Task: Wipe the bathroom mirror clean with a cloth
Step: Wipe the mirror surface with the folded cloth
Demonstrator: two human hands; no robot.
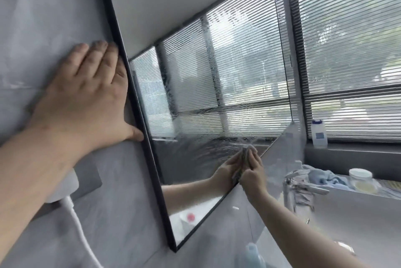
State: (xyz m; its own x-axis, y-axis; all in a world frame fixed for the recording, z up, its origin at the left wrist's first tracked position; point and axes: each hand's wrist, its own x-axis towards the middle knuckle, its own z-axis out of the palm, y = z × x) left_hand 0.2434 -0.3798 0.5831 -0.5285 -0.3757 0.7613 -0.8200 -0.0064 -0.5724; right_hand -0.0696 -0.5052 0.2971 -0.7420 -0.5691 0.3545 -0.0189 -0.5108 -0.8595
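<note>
- The mirror (195, 94) hangs on a grey wall (43, 18) and fills the middle of the view, tilted because your head is tilted. It has a thin black frame (134, 85).
- Your left hand (86, 96) lies flat on the wall just beside the mirror's left edge. Its fingers are straight and together, holding nothing, and the thumb touches the frame.
- Your right hand (253, 174) reaches to the lower right part of the glass. Its fingers are curled round a small grey cloth (247, 154), bunched up and pressed against the mirror near that edge.
- The glass shows that hand and forearm reflected, meeting your real hand at the cloth.
- Wet, smeary streaks cover the glass above and to the left of the cloth.
- The mirror also reflects the window blinds (347, 50), which hang to the right of it.
- A white bottle (319, 133) with a blue label stands on the window ledge.
- Below, to the right, are a chrome tap (303, 187) and a white basin (347, 224).
- Behind the tap lie a crumpled blue towel (325, 177) and a clear jar (362, 180) with a white lid.
- A white plug (65, 185) with its cable (80, 230) sits on the wall under your left forearm.
</note>
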